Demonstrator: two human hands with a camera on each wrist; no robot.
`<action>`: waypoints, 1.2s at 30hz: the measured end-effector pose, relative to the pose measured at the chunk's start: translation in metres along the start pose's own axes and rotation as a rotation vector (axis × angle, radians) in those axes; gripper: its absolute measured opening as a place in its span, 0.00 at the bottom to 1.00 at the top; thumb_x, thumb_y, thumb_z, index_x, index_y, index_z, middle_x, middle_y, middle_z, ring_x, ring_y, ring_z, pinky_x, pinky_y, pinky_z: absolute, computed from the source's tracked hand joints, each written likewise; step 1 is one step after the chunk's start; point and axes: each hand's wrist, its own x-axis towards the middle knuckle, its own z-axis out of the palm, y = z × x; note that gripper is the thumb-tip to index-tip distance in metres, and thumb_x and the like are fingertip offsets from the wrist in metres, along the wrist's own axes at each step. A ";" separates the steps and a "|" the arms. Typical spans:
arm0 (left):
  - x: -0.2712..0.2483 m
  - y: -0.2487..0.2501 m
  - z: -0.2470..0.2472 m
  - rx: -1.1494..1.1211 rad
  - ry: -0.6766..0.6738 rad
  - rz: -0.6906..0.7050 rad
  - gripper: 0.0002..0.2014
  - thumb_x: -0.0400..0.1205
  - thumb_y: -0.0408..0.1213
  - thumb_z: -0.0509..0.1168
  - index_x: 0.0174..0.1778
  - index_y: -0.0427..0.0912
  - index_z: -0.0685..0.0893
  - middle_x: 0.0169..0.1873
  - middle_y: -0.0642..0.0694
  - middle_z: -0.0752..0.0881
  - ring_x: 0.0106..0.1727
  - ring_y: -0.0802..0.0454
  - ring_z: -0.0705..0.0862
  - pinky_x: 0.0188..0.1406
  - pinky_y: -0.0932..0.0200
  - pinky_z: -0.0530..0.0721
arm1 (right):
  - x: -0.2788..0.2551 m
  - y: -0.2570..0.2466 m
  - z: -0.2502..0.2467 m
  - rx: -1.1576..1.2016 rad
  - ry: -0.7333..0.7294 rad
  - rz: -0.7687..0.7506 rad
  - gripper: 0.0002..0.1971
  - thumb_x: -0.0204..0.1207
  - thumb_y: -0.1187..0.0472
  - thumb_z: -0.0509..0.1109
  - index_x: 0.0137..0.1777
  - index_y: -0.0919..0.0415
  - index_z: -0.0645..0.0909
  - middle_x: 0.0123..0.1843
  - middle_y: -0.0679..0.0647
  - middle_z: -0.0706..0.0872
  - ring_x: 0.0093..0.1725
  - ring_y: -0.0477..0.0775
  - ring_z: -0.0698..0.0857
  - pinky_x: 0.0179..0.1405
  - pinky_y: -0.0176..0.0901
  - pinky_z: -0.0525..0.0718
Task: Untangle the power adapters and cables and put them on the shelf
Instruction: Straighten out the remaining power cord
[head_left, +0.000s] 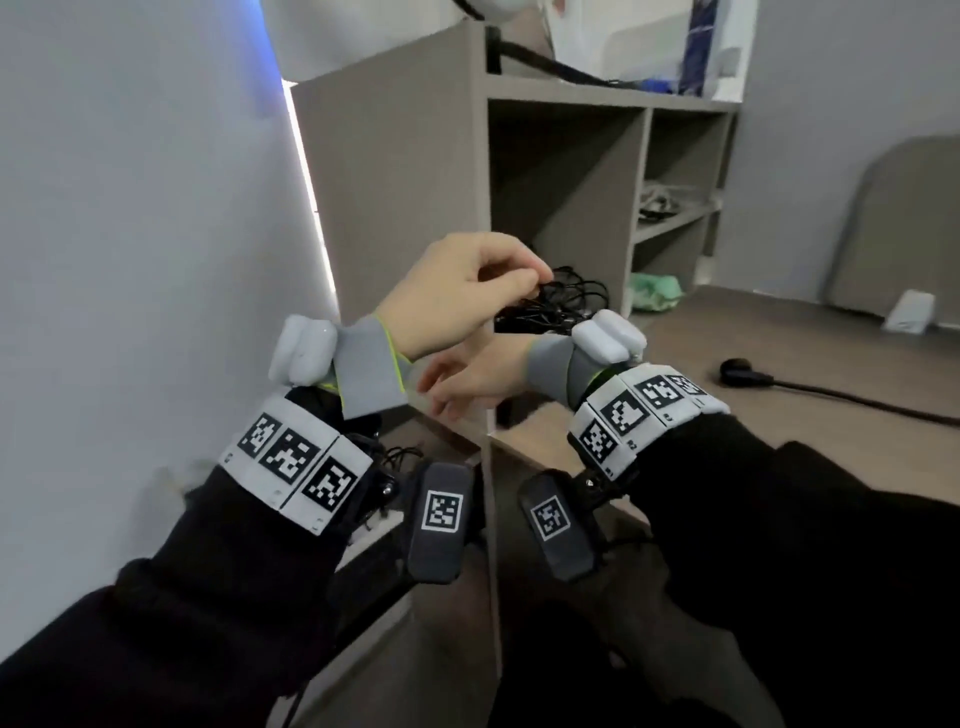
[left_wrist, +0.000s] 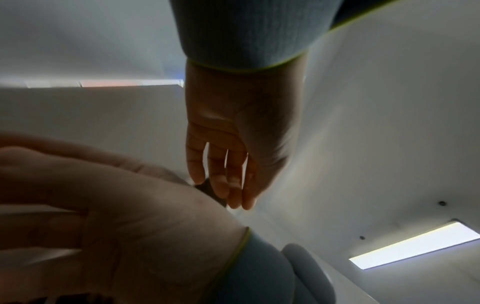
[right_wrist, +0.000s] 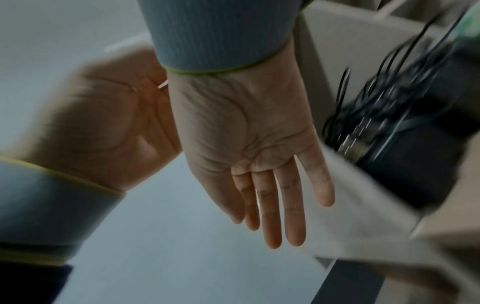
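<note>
Shelf (head_left: 405, 171): matt grey-brown wood-look board. Cables (head_left: 561, 304): black, smooth plastic sheath. Cuffs (head_left: 366, 364): ribbed grey knit cloth, yellow-green edging.

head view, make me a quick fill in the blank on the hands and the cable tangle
1. The cable bundle is coloured ___.
2. It lies inside a compartment of the ___.
3. The right hand, fingers straight, holds ___.
4. In the head view the left hand is ___ the right hand.

Missing words: black; shelf; nothing; above.
</note>
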 end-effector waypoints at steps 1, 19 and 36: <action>0.011 0.008 0.016 -0.024 -0.005 0.017 0.09 0.82 0.31 0.62 0.48 0.48 0.87 0.39 0.56 0.87 0.39 0.68 0.83 0.45 0.71 0.80 | -0.018 0.015 -0.010 -0.013 0.018 0.047 0.08 0.79 0.61 0.65 0.55 0.48 0.76 0.47 0.46 0.88 0.48 0.42 0.88 0.42 0.39 0.81; 0.162 0.096 0.343 0.242 -0.798 0.062 0.16 0.84 0.40 0.62 0.66 0.40 0.81 0.65 0.45 0.82 0.64 0.51 0.78 0.63 0.64 0.70 | -0.344 0.274 -0.104 0.209 0.721 0.809 0.11 0.79 0.58 0.65 0.60 0.52 0.81 0.54 0.51 0.86 0.57 0.49 0.85 0.57 0.51 0.83; 0.193 0.070 0.398 0.324 -0.838 0.018 0.07 0.79 0.35 0.67 0.51 0.41 0.87 0.44 0.45 0.86 0.45 0.50 0.81 0.48 0.61 0.78 | -0.321 0.341 -0.124 0.376 0.874 0.742 0.14 0.78 0.59 0.69 0.63 0.58 0.83 0.50 0.49 0.85 0.52 0.47 0.79 0.49 0.36 0.77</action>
